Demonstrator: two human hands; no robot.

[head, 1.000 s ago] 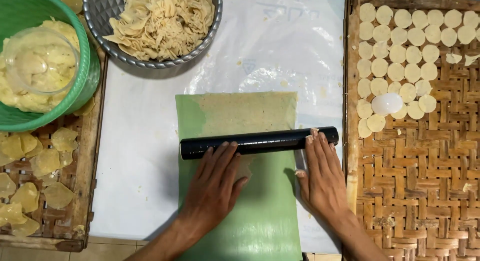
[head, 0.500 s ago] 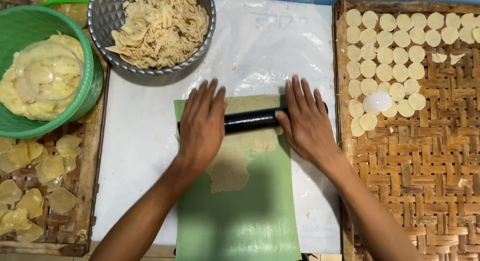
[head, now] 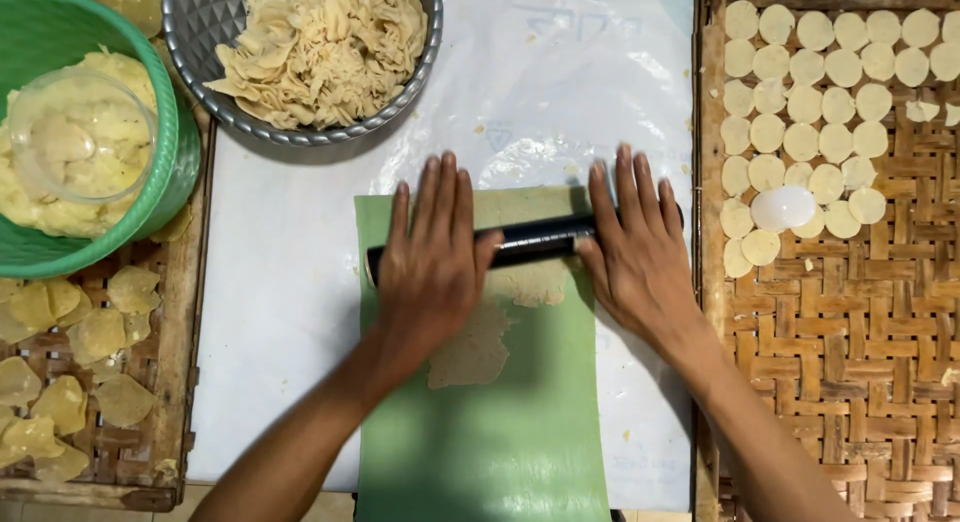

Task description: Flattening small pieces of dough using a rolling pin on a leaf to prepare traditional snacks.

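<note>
A black rolling pin (head: 532, 240) lies across the far end of a green sheet (head: 500, 422). My left hand (head: 432, 252) presses flat on its left part, fingers spread. My right hand (head: 638, 247) presses flat on its right part, covering that end. Thin beige dough (head: 480, 342) shows under the green sheet, below the pin and between my forearms.
A grey metal bowl (head: 210, 22) of dough scraps sits far left. A green basket (head: 50, 27) holds dough and a clear cup (head: 75, 142). The woven tray on the right (head: 850, 362) carries several round dough discs and a small white cutter (head: 783, 208). Another tray (head: 60, 382) holds yellow pieces.
Both hands rolled the pin away from me, from mid-sheet to the sheet's far end. My palms now lie over the pin with fingers extended past it.
</note>
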